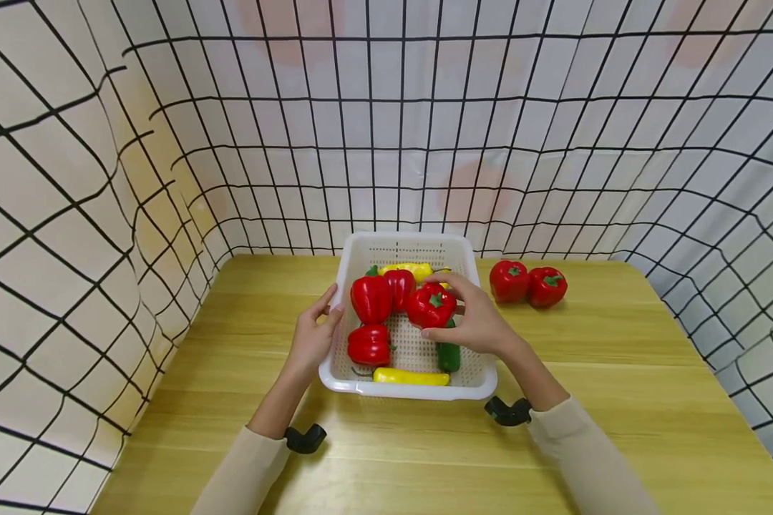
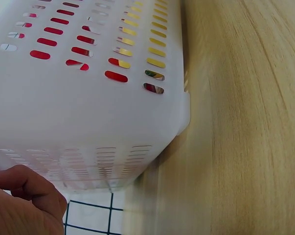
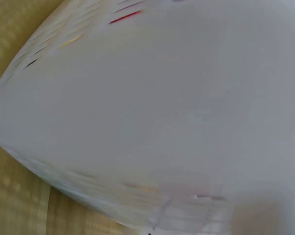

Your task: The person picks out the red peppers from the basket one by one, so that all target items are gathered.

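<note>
A white plastic basket (image 1: 409,393) stands on the wooden table in the head view. My left hand (image 1: 314,336) grips its left rim, with the thumb on the rim. In the left wrist view, the curled fingers of that hand (image 2: 25,203) are beside the basket's slotted wall (image 2: 83,112). Over the basket's right half, my right hand (image 1: 477,318) holds a red bell pepper (image 1: 428,309) between thumb and fingers, its green stem facing up. The right wrist view is mostly filled by the blurred basket wall (image 3: 137,107).
Inside the basket lie more red bell peppers (image 1: 370,299), yellow long peppers (image 1: 412,377) and a dark green vegetable (image 1: 449,355), partly under the right hand. Two red bell peppers (image 1: 509,280) sit on the table (image 1: 618,386) right of the basket. Black-gridded white curtains (image 1: 419,121) enclose the back and sides.
</note>
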The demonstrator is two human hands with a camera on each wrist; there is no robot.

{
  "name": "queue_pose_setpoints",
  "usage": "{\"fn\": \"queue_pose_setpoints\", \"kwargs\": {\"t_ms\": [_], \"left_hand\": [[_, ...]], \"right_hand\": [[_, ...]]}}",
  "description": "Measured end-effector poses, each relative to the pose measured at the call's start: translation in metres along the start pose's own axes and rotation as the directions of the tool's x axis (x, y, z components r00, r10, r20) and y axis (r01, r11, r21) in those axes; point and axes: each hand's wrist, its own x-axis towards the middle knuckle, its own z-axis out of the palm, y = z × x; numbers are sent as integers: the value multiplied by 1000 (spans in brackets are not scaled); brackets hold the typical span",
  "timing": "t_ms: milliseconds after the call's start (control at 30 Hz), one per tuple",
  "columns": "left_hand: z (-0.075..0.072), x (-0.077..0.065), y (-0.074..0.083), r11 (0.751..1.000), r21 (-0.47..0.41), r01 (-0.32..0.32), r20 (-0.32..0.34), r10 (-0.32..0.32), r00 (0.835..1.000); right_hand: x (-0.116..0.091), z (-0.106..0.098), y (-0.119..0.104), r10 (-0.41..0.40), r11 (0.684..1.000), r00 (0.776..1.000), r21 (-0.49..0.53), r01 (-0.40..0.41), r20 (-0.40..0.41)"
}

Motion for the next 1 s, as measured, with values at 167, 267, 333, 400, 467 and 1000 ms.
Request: {"fn": "queue_pose_setpoints", "kwargs": {"t_ms": [167,267,333,400,467,1000], "left_hand": [[1,-1,0,1000,4,3,-2,-3,1000],[1,-1,0,1000,0,6,-1,-6,1000],[1,-2,1,1000,-2,12,-1,-12,1000],[1,-2,1,1000,1,18,-3,-18,1000],[1,-2,1,1000,4,22,-3,-22,1000],[0,-1,1,999,-11,30,10,-30,999]], "right_hand": [[-6,-8,0,-2,1000,999,-21,1,-40],[-11,-14,0,1,999,997,-39,-4,-77],[-13,-18,1,10,999,995,-35,-14,-99],[-16,-23,3,17,999,992,-27,-20,-123],[-19,-28,5,18,1000,989,-23,-21,-146],[-47,-66,29,69,998,955,7,-70,-289]]}}
